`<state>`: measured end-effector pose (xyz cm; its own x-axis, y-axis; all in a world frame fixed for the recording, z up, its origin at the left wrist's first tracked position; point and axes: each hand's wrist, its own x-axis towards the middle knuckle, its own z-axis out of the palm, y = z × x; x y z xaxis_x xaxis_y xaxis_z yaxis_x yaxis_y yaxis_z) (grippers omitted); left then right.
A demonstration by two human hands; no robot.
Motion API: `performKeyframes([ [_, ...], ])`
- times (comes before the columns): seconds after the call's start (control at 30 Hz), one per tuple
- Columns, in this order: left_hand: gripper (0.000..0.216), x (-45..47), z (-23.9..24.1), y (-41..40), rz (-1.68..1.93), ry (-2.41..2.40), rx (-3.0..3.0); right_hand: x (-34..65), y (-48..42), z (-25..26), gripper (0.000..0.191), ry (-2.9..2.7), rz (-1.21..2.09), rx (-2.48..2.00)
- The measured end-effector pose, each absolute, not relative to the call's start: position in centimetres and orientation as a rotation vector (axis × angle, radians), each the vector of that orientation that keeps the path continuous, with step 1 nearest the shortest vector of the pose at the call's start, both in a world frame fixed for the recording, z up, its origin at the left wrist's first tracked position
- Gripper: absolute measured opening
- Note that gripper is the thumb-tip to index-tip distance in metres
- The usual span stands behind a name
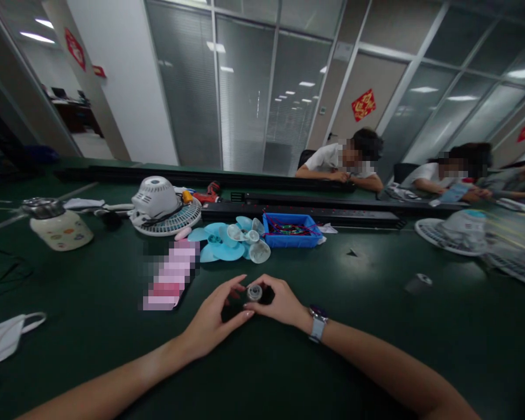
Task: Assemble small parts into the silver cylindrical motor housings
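Note:
My left hand point(212, 324) and my right hand point(282, 303) meet low over the dark green table point(376, 326), near its front. Both are closed around a small black part point(231, 307) with a clear round cap or knob point(254, 292) on top. The fingers of both hands curl over it from either side. A watch point(317, 322) is on my right wrist. Just beyond my hands lie light-blue fan blades point(221, 242) and clear plastic pieces point(259, 251).
A white fan motor on its grille point(164, 210) and a blue bin of wires point(291, 230) stand further back. A jar point(60, 227) is at the left, a face mask point(2, 341) at the front left. People sit working at the far right beside another fan grille point(455, 233).

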<state>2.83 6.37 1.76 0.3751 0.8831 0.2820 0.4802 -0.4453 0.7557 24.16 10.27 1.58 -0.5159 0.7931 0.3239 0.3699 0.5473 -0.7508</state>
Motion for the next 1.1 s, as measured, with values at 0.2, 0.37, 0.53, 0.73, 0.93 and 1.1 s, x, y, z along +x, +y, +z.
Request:
performKeyframes([
  [0.2, 0.058, 2.6, 0.6, 6.3, 1.067, 1.290, 2.092, 24.1, 10.3, 0.8, 0.034, -2.193, 0.609, -0.940],
  [0.37, 0.058, 3.0, 0.3, 5.7, 1.109, 1.377, 2.156, 24.1, 9.5, 0.8, 0.033, -2.198, 0.393, -1.021],
  [0.53, 0.056, 2.8, 0.2, 4.6, 1.134, 1.471, 2.248, 24.1, 8.9, 1.1, 0.038, -2.238, 0.257, -1.033],
  [0.73, 0.054, 3.0, 0.5, 2.9, 1.056, 1.578, 2.385, 24.2, 8.9, 0.9, 0.041, -2.256, 0.201, -1.028],
  [0.93, 0.059, 1.1, 4.1, 4.1, 0.972, 1.989, 2.303, 24.3, 9.0, 1.0, 0.044, -2.255, 0.220, -1.034],
  [1.1, 0.084, -3.4, 6.8, 7.3, 0.691, 2.443, 1.924, 24.3, 9.0, 1.1, 0.044, -2.245, 0.294, -1.027],
])
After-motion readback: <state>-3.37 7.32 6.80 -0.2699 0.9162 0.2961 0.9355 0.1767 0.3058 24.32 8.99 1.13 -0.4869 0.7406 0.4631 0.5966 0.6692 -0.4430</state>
